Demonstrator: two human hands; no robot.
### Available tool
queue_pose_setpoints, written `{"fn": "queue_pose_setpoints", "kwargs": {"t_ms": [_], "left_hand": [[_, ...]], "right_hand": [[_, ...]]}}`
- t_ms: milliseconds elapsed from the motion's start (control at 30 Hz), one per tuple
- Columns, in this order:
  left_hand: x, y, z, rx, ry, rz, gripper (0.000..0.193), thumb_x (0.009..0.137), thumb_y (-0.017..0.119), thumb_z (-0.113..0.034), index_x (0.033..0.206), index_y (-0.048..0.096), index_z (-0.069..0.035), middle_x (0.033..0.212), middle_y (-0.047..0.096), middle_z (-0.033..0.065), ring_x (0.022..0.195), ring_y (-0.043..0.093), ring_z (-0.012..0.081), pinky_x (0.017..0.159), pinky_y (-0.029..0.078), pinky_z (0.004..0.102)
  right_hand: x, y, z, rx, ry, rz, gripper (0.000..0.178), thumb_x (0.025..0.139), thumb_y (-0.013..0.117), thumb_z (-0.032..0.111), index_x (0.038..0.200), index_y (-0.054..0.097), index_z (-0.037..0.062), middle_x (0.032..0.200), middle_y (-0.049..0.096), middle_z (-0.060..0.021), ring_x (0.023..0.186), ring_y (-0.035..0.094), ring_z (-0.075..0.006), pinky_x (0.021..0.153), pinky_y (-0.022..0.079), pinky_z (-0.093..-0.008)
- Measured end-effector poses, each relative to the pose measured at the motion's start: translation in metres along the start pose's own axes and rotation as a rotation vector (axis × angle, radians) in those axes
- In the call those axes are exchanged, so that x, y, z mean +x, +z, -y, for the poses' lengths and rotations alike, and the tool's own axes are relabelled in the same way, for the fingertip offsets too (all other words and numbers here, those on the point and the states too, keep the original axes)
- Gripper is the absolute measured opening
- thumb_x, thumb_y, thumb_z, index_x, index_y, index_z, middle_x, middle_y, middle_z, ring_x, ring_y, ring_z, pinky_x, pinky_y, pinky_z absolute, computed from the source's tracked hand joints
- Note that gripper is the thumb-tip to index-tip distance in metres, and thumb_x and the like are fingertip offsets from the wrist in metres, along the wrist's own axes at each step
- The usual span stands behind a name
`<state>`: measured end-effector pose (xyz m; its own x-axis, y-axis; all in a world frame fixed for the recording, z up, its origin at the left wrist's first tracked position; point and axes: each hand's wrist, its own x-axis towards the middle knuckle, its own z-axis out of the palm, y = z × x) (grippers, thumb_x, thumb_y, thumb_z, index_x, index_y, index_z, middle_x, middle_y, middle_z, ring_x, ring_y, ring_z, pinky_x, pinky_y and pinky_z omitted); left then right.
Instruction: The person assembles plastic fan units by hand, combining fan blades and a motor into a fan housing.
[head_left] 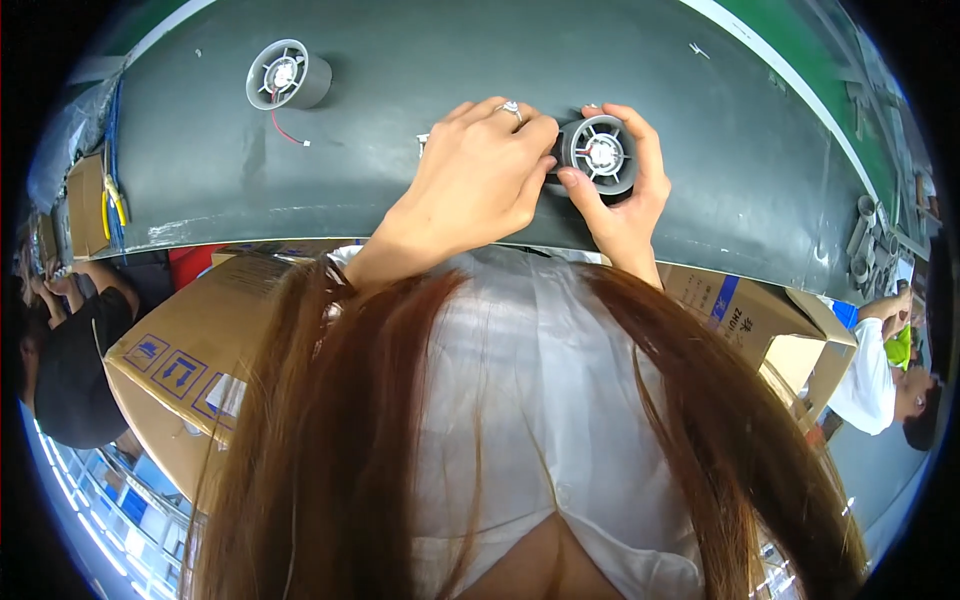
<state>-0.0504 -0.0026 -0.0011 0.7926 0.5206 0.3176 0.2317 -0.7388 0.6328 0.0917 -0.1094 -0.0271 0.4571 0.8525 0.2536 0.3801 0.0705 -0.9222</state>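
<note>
My right hand (635, 200) grips a small grey round fan housing (628, 160) from its right side, thumb below and fingers over the top. Spokes, a pale hub and a bit of red wire show in its open end. Against the housing's left side, my left hand (470, 180) is closed, fingers curled and a ring on one of them. A dark piece shows between its fingertips and the housing; its kind is hidden. Just left of that hand peeks a small white piece (423, 145). Farther left on the table lies a second grey fan housing (318, 80) trailing a red wire (287, 131) with a white plug.
The dark green table (380, 60) curves across the view. Cardboard boxes (235, 300) stand below its near edge on both sides. Grey cylindrical parts (862, 240) are piled at the far right. Yellow-handled pliers (113, 205) hang at the left. Other people (75, 370) sit on either side.
</note>
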Motion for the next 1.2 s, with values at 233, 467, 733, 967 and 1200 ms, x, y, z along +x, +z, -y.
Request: {"fn": "queue_pose_setpoints", "kwargs": {"t_ms": [233, 467, 733, 967, 1200], "left_hand": [[0.001, 0.008, 0.003, 0.145, 0.141, 0.091, 0.016, 0.073, 0.063, -0.012, 0.083, 0.061, 0.001, 0.091, 0.064, 0.0130, 0.092, 0.060, 0.0276, 0.077, 0.048, 0.0394], [0.005, 0.008, 0.002, 0.104, 0.151, 0.065, 0.016, 0.074, 0.061, -0.009, 0.087, 0.062, -0.001, 0.095, 0.064, 0.0096, 0.106, 0.057, 0.0263, 0.085, 0.046, 0.0400], [0.005, 0.009, 0.002, 0.098, 0.136, 0.068, 0.011, 0.073, 0.057, -0.002, 0.083, 0.059, 0.002, 0.106, 0.065, 0.0139, 0.109, 0.058, 0.0310, 0.088, 0.046, 0.0423], [0.007, 0.004, 0.004, 0.050, 0.137, 0.110, 0.012, 0.077, 0.056, -0.007, 0.084, 0.061, 0.001, 0.102, 0.066, 0.0121, 0.106, 0.059, 0.0296, 0.091, 0.044, 0.0423], [0.007, 0.004, 0.005, 0.028, 0.161, 0.109, 0.012, 0.075, 0.055, -0.004, 0.083, 0.060, 0.003, 0.101, 0.066, 0.0130, 0.096, 0.061, 0.0312, 0.086, 0.046, 0.0422]], "right_hand": [[-0.001, 0.006, 0.001, -0.161, -0.142, -0.117, 0.059, 0.065, 0.083, 0.017, 0.114, 0.056, -0.0008, 0.097, 0.065, -0.0131, 0.084, 0.066, -0.0208, 0.074, 0.053, -0.0304], [-0.002, 0.007, 0.004, -0.224, -0.131, -0.174, 0.056, 0.066, 0.082, 0.013, 0.114, 0.057, 0.0012, 0.099, 0.066, -0.0108, 0.088, 0.065, -0.0171, 0.079, 0.051, -0.0282], [0.000, 0.011, 0.000, -0.253, -0.153, -0.232, 0.055, 0.063, 0.082, 0.018, 0.111, 0.059, 0.0018, 0.094, 0.067, -0.0116, 0.080, 0.066, -0.0206, 0.072, 0.053, -0.0302], [-0.001, 0.010, -0.002, -0.240, -0.174, -0.276, 0.053, 0.062, 0.082, 0.021, 0.108, 0.061, 0.0030, 0.091, 0.066, -0.0131, 0.077, 0.067, -0.0256, 0.067, 0.054, -0.0322], [-0.006, 0.015, 0.001, -0.216, -0.107, -0.294, 0.052, 0.062, 0.081, 0.021, 0.108, 0.062, 0.0056, 0.092, 0.066, -0.0129, 0.076, 0.066, -0.0264, 0.067, 0.053, -0.0331]]}}
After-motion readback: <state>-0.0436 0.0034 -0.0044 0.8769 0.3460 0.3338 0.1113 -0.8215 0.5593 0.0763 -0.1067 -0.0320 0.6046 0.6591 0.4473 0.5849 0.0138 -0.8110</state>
